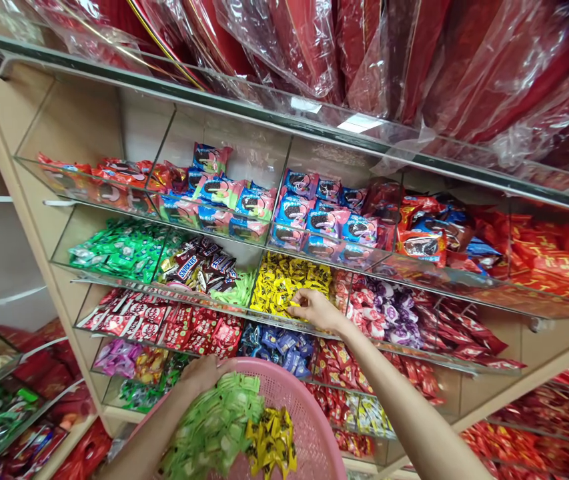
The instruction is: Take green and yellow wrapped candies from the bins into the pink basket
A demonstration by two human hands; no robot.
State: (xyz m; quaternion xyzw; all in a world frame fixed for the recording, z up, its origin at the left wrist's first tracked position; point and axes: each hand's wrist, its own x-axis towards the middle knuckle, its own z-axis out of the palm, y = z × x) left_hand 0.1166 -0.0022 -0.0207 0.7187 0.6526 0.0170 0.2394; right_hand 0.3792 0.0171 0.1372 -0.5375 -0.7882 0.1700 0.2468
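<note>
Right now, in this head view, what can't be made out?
All in the head view:
- Whether the right hand pinches a sweet: its fingertips merge with the yellow sweets.
- Floor of the pink basket: partly hidden by green packets; near side cut off by the bottom edge.
- Tops of the red packages: cut off by the top edge.
- Print on the lower-right red packets: blurred.

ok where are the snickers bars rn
In the head view, the Snickers bars sit shelved left of centre, between the green-wrapped candies and the pale green packets.
</note>
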